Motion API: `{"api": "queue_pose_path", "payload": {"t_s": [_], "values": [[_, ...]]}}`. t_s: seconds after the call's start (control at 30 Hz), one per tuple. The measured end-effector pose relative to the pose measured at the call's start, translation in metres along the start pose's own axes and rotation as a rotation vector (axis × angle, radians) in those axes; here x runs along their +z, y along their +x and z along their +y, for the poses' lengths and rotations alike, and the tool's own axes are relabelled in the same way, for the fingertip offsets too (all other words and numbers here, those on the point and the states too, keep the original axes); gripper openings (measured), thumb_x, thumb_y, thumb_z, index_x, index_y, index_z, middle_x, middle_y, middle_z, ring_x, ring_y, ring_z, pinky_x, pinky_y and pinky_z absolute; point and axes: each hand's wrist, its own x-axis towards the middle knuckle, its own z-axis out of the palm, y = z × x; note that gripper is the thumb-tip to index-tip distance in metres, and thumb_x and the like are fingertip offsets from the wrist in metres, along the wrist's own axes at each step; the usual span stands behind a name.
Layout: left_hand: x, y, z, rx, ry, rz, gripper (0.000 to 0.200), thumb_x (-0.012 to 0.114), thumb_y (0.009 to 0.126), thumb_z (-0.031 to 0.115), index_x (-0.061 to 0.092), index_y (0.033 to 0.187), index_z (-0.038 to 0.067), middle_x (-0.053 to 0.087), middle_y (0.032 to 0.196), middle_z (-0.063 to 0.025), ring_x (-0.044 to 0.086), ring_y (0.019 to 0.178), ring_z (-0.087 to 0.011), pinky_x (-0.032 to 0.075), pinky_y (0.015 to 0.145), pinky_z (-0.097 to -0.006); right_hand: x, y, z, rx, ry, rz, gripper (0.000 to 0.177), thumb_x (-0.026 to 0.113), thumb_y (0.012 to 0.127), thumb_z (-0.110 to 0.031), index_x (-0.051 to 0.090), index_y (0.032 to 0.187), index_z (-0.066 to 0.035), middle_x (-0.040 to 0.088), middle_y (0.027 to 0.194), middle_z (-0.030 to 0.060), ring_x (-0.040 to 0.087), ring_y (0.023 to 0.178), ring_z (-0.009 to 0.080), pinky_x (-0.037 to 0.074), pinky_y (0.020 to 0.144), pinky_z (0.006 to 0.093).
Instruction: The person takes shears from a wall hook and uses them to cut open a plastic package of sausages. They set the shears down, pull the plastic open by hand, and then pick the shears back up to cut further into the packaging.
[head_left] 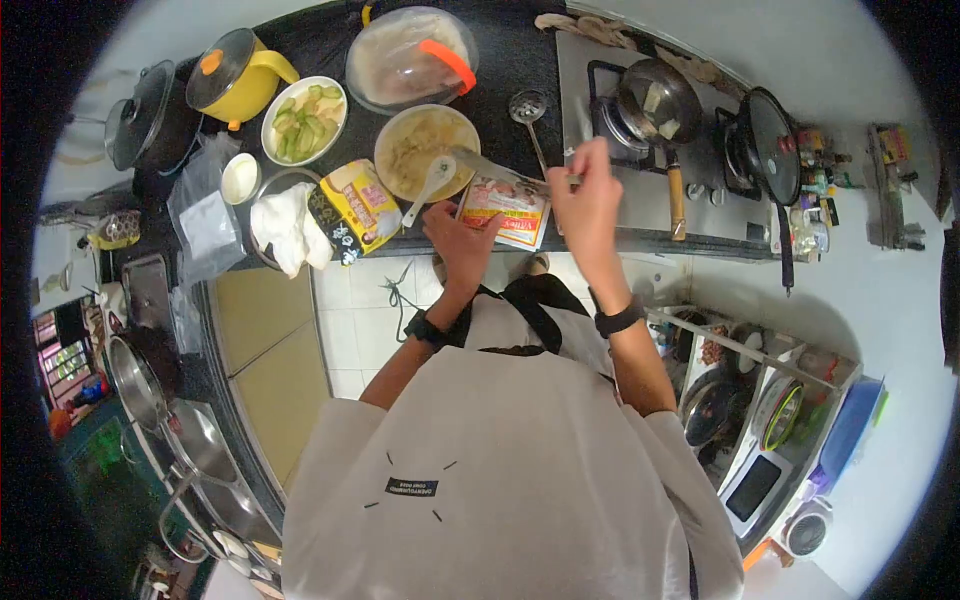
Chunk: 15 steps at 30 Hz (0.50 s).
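Note:
My right hand (588, 195) is closed around the end of a long, flat metal utensil (500, 170) whose exact kind I cannot make out. Its far end reaches left to the rim of a bowl (388, 180) of pale, wet food. Under the utensil is a red, yellow and white packet (518, 225) at the counter's front edge. My left hand (462, 245) grips that packet's left side, close below the bowl. A white spoon (432, 188) leans in the bowl, its handle pointing toward me.
Left of the bowl are a yellow-black packet (358, 210), white cloth (290, 228), sliced green vegetables (305, 122) and a yellow pot (238, 85). Behind stands a covered clear bowl (412, 60). Rightward lie a slotted ladle (529, 108), a saucepan (655, 98) and a frying pan (770, 145) on the stove.

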Motion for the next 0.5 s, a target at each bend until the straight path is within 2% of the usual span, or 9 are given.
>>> {"api": "queue_pose_path", "payload": {"t_s": [0.07,0.1,0.2,0.23,0.27,0.37,0.4,0.47,0.5], "values": [[0.003,-0.002,0.003,-0.099,-0.044,-0.012,0.073,0.084,0.061,0.034,0.042,0.109,-0.002,0.046,0.106,-0.0191,0.043,0.099,-0.0373,0.035,0.087,-0.0485,-0.006,0.005,0.021,-0.024,0.057,0.148,0.023,0.061,0.076,-0.001,0.041,0.085,-0.006,0.048,0.065,0.0129,0.052,0.052,0.0294,0.045,0.052,0.0336],[0.006,-0.003,0.003,-0.184,-0.084,-0.032,0.075,0.084,0.06,0.035,0.042,0.111,-0.002,0.047,0.106,-0.0196,0.043,0.1,-0.037,0.035,0.087,-0.0483,-0.009,0.007,0.026,0.009,0.095,0.153,0.024,0.061,0.074,0.0,0.039,0.083,-0.005,0.044,0.067,0.0097,0.045,0.055,0.0186,0.041,0.053,0.0282],[0.017,-0.003,-0.005,-0.145,-0.028,-0.064,0.075,0.082,0.062,0.037,0.044,0.113,-0.002,0.05,0.105,-0.021,0.045,0.1,-0.0375,0.036,0.087,-0.0473,-0.009,0.013,0.063,-0.006,0.179,0.229,0.026,0.061,0.073,0.001,0.037,0.082,-0.005,0.041,0.068,0.007,0.042,0.061,0.0127,0.04,0.055,0.026],[0.017,-0.001,-0.006,-0.156,-0.026,-0.054,0.075,0.082,0.062,0.037,0.044,0.113,-0.002,0.05,0.105,-0.021,0.045,0.1,-0.0375,0.036,0.087,-0.0473,-0.009,0.013,0.074,0.079,0.26,0.234,0.027,0.06,0.072,0.002,0.036,0.08,-0.006,0.037,0.07,0.0032,0.038,0.064,0.0103,0.038,0.055,0.026],[0.017,0.001,-0.008,-0.161,0.036,-0.129,0.076,0.082,0.062,0.037,0.045,0.115,-0.002,0.052,0.104,-0.0208,0.046,0.1,-0.0375,0.035,0.088,-0.047,-0.009,0.011,0.088,0.077,0.264,0.222,0.027,0.06,0.072,0.002,0.036,0.08,-0.006,0.037,0.07,0.0032,0.038,0.064,0.0103,0.038,0.055,0.026],[0.005,0.011,-0.002,-0.208,0.117,-0.261,0.077,0.081,0.06,0.04,0.048,0.116,-0.002,0.056,0.104,-0.0201,0.048,0.1,-0.037,0.035,0.09,-0.0464,-0.026,-0.001,0.102,0.475,0.751,0.367,0.031,0.06,0.078,0.002,0.033,0.082,-0.013,0.037,0.07,-0.0015,0.037,0.058,0.0068,0.034,0.048,0.0237],[0.002,0.016,0.0,-0.238,0.126,-0.319,0.078,0.081,0.059,0.042,0.049,0.116,-0.001,0.058,0.105,-0.0196,0.049,0.101,-0.0365,0.034,0.091,-0.0461,-0.031,-0.002,0.107,0.476,0.753,0.358,0.031,0.06,0.078,0.002,0.033,0.082,-0.013,0.037,0.07,-0.0015,0.037,0.058,0.0068,0.034,0.048,0.0237],[0.008,0.022,-0.009,-0.281,0.188,-0.355,0.082,0.083,0.056,0.044,0.051,0.116,-0.001,0.059,0.109,-0.0201,0.049,0.107,-0.0359,0.032,0.095,-0.0451,-0.04,-0.006,0.125,0.654,0.996,0.487,0.031,0.06,0.08,0.001,0.033,0.084,-0.014,0.04,0.07,-0.0009,0.039,0.052,0.0072,0.032,0.043,0.0231],[0.007,0.026,-0.008,-0.297,0.168,-0.42,0.083,0.083,0.055,0.044,0.051,0.116,-0.001,0.059,0.11,-0.0205,0.049,0.11,-0.0361,0.031,0.097,-0.0449,-0.041,-0.006,0.137,0.695,0.998,0.503,0.03,0.06,0.081,-0.001,0.034,0.084,-0.015,0.042,0.07,-0.0007,0.038,0.048,0.0089,0.031,0.04,0.0252]]}}
